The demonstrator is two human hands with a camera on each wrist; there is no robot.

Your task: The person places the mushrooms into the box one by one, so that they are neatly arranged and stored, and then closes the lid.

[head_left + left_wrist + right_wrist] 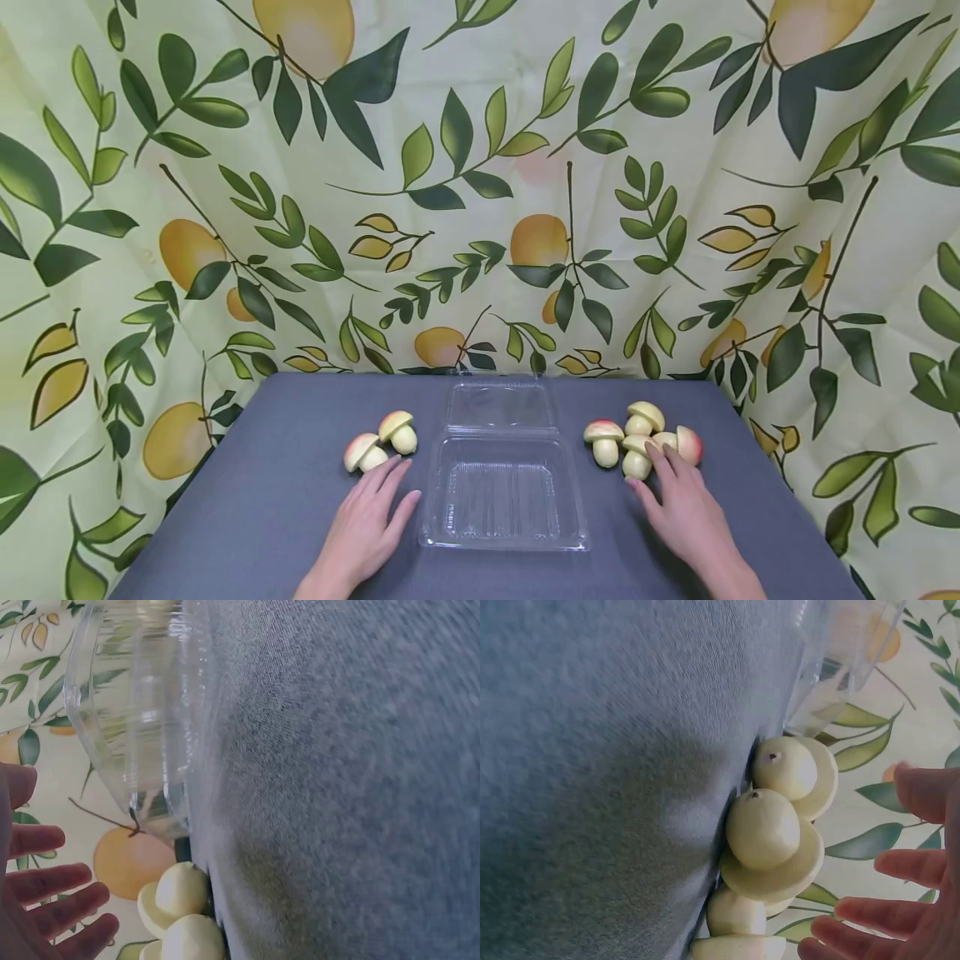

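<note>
Between my hands an uncovered clear plastic clamshell box (504,492) lies on the table, its lid (501,406) folded back on the far side. My left hand (365,521) hovers just in front of two toy mushrooms (365,452), fingers spread and holding nothing; the left wrist view shows a gap between the fingertips (94,896) and the pale mushroom stems (184,889). On the other side, my right hand (682,504) reaches toward a cluster of several mushrooms (603,442) with pinkish and cream caps. Its fingers look straight and apart from the mushroom (763,829) in the right wrist view.
A dark grey cloth-covered table (247,500) carries everything. Behind it and along both sides hangs a pale fabric backdrop (480,250) printed with leaves and orange fruit. The box's side wall (112,712) stands to the right of my left hand.
</note>
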